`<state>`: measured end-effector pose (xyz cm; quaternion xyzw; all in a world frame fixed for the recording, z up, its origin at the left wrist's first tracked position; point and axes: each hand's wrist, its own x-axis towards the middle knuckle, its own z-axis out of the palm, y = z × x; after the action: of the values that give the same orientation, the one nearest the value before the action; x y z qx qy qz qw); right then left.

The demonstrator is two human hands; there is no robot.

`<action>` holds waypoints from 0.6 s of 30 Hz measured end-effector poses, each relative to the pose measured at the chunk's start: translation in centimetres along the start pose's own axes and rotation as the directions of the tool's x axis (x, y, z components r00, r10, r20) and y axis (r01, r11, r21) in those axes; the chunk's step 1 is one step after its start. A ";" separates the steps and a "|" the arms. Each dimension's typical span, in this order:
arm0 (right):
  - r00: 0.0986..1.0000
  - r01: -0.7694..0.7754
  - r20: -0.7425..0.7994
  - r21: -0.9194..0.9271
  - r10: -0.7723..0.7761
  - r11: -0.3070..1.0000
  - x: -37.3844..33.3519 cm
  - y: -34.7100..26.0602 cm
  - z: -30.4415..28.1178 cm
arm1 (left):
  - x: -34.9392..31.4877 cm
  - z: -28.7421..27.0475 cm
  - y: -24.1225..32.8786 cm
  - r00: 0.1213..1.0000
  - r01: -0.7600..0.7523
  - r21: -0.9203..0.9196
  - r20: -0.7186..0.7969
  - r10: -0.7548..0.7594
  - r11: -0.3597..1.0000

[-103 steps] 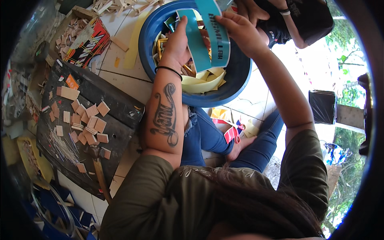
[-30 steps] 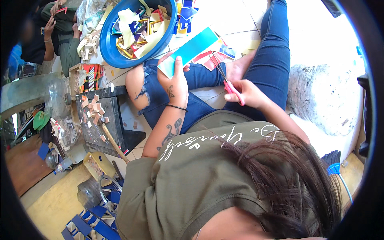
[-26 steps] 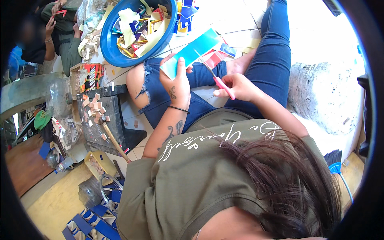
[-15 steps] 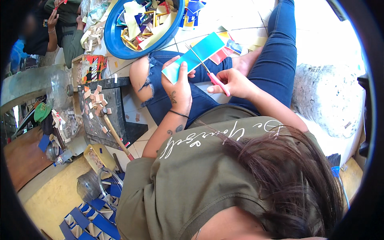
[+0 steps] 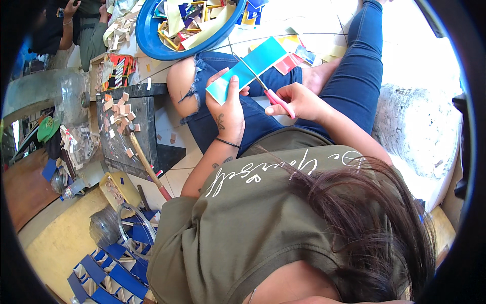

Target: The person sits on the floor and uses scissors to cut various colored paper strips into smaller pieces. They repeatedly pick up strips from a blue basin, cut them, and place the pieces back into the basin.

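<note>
Toward twelve o'clock in the head view, above the person's lap, a turquoise strip [image 5: 266, 58] slants up toward one o'clock. The left hand [image 5: 227, 104], at its lower end, is closed on it, with the thumb pressed flat on the upper face and the fingers underneath. The right hand [image 5: 305, 104], between one and two o'clock, is curled around the handles of pink-handled scissors [image 5: 274, 98]. A dark blade lies across the strip near its middle, pointing toward eleven o'clock; I cannot tell how far the blades are parted.

At one o'clock, just past the strip, red and yellow scraps [image 5: 289, 64] lie on the tiled floor beside the person's foot. At eleven, near the bent knee, is a blue basin [image 5: 149, 38] full of paper offcuts [image 5: 215, 25]. Around ten o'clock, small wooden tiles [image 5: 121, 110] sit heaped on a black board [image 5: 144, 116]; a wooden-handled tool [image 5: 146, 161] slopes across nine o'clock. Blue pieces [image 5: 126, 278] cluster between seven and eight, while a pale wrapped bundle [image 5: 407, 129] stands toward three. Out between ten and eleven, a co-worker's raised hand [image 5: 71, 8] shows.
</note>
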<state>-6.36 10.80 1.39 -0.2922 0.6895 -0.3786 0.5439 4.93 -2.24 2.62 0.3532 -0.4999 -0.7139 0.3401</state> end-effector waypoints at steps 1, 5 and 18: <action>1.000 0.004 -0.004 -0.004 -0.004 1.000 0.0 -0.1 0.0 | 0.0 -0.1 0.0 1.000 -0.005 -0.004 0.000 0.005 1.000; 0.999 -0.030 -0.016 -0.005 0.030 1.000 0.1 -0.2 0.2 | 0.0 -0.5 0.0 1.000 -0.016 -0.021 0.005 0.016 1.000; 0.997 -0.056 -0.055 0.061 0.059 0.997 0.3 1.0 1.4 | -0.5 -0.9 -1.1 1.000 0.015 -0.016 -0.027 -0.016 1.000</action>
<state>-5.07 10.78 0.22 -0.2452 0.7012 -0.3912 0.5433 5.84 -1.95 1.47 0.3639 -0.4868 -0.7158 0.3440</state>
